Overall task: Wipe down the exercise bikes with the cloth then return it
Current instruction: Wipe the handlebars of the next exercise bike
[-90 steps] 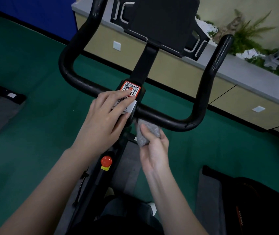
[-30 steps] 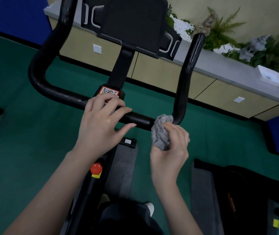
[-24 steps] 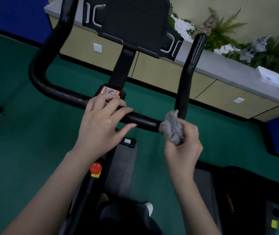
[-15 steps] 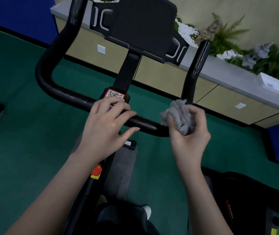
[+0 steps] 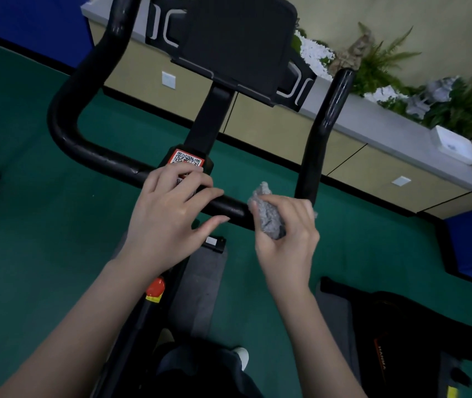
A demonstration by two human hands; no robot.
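Your right hand (image 5: 286,239) has its fingers curled round the bunched grey cloth (image 5: 267,215), pressing it onto the crossbar of the black handlebar (image 5: 99,158) just short of the right-hand bend. Your left hand (image 5: 168,216) lies with fairly straight fingers on the bar's middle, half covering an orange-edged QR code sticker (image 5: 186,159). I judge you early on: the console (image 5: 237,38), any other bike and returning the cloth all remain. The sticker shows no readable words, and the orange lettering on the dark machine (image 5: 407,326) at lower right is too blurred to read.
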